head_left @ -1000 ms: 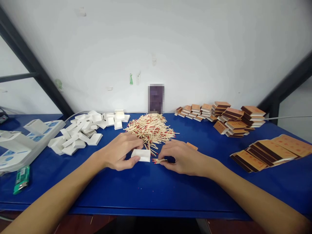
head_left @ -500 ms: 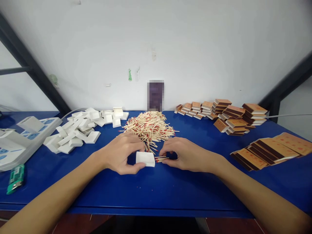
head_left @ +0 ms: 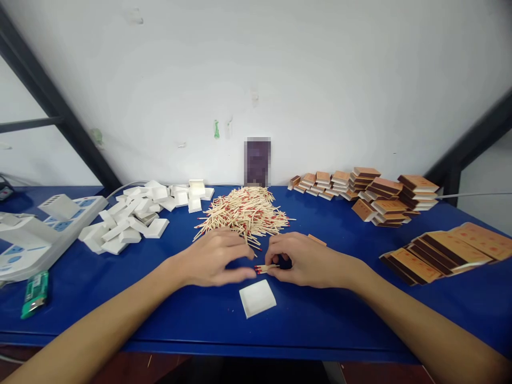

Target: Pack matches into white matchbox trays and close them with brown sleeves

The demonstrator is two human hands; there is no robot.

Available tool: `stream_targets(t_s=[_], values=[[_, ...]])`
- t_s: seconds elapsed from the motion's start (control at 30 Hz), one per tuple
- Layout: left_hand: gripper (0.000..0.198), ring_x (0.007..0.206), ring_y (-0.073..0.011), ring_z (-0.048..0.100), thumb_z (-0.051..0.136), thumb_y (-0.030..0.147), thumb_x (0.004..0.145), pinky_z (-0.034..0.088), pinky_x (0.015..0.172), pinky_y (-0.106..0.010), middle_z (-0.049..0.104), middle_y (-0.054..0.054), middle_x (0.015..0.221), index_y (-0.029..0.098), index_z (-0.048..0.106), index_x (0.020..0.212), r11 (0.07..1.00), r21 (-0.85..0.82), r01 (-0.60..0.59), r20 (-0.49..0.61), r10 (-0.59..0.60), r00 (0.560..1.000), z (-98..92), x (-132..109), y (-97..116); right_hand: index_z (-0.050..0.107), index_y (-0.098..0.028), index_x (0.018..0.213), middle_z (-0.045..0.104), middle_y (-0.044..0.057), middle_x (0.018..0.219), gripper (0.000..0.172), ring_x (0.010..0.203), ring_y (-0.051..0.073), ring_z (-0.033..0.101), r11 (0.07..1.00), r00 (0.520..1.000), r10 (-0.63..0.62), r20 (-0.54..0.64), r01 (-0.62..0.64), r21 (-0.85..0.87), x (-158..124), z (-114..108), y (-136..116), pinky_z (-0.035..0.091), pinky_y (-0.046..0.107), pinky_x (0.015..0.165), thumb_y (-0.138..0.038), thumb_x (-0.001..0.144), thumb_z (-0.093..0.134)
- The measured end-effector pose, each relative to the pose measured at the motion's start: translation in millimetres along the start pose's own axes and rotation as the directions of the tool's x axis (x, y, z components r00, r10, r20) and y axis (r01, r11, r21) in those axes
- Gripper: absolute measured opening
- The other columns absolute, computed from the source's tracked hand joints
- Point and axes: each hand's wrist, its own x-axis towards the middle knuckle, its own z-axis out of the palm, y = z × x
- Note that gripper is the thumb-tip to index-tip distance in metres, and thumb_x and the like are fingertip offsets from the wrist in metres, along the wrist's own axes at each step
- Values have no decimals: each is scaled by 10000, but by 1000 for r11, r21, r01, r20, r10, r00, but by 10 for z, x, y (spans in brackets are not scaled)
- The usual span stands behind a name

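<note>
Between finger and thumb, my right hand [head_left: 302,261] pinches a small bundle of matches [head_left: 262,269], their red heads pointing left. My left hand [head_left: 220,258] is just left of that bundle, thumb and fingers apart, with nothing held. A white matchbox tray [head_left: 258,298] lies on the blue table [head_left: 192,314] in front of both hands. Behind the hands rises a large heap of loose matches [head_left: 248,213]. Part of an orange piece [head_left: 317,240] shows behind my right hand.
White trays [head_left: 132,213] are heaped at the left, beside a white power strip [head_left: 76,224] and a green packet [head_left: 36,293]. Stacked matchboxes [head_left: 388,205] stand at the back right. Flat matchbox sleeves [head_left: 444,253] lie overlapping at the right. A wall [head_left: 340,80] closes off the back.
My left hand has let go of the white tray, which now lies on the table nearer to me. My right hand still holds the matches in about the same place.
</note>
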Motion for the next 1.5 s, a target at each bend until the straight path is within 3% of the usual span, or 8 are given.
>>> stream_targets(t_s=[0.17,0.4,0.57,0.73,0.93,1.13,1.27,1.5], values=[[248,828,-162,582,427,282,1012,413,752,-282,664,-54,896,186,655,1033,996,-75,52,65,-47,997,-136,-36,-144,693,-196,842,635,7,783,77,701,137,539,1000,1000,-4,-29,4,1,12,49,-14,394,263,643,-249,858,639],[213,834,-151,595,464,234,994,433,772,-275,683,-46,889,177,667,1027,999,-52,16,45,-14,999,-57,-45,-186,695,-203,912,618,-2,782,121,713,128,539,994,991,-76,-108,84,71,-20,21,-83,395,255,664,-275,896,599],[252,706,-146,582,427,243,988,422,677,-278,650,-41,770,164,667,990,991,113,75,-58,-68,996,8,-55,-208,681,-188,878,600,-17,720,133,658,118,528,992,994,-106,-31,108,66,-49,43,-198,382,249,630,-314,842,659],[232,700,-145,582,435,240,965,433,669,-276,644,-31,751,156,649,929,985,96,143,-127,-130,983,24,-64,-226,618,-178,691,569,-26,643,147,614,106,494,992,992,-123,-13,124,11,-39,123,-224,365,249,619,-225,829,630],[237,649,-134,544,423,236,946,430,649,-269,608,-20,702,154,614,834,975,73,208,-220,-188,957,27,-54,-224,602,-189,667,577,-31,645,142,600,103,478,985,985,-171,12,171,3,-51,174,-232,365,251,617,-187,809,615],[274,695,-141,560,400,252,982,432,656,-266,622,-33,747,149,613,844,982,1,191,-138,-189,972,-23,-50,-188,633,-179,717,582,-17,643,203,598,106,499,989,989,-137,-61,140,57,-50,112,-228,363,244,595,-292,881,591],[240,683,-126,586,431,246,978,430,647,-247,648,-25,756,151,635,893,984,-76,161,-90,-167,982,-15,-73,-181,666,-183,834,641,11,747,160,681,136,548,996,979,-41,-197,24,-89,-24,96,-145,342,261,609,-250,909,540],[210,662,-140,569,472,160,877,395,762,-322,659,-7,754,185,662,965,982,124,146,-3,-147,989,-21,-63,-175,675,-193,1041,647,56,941,227,844,177,588,988,983,-55,-177,28,-154,37,188,-13,403,293,710,-211,953,467]])
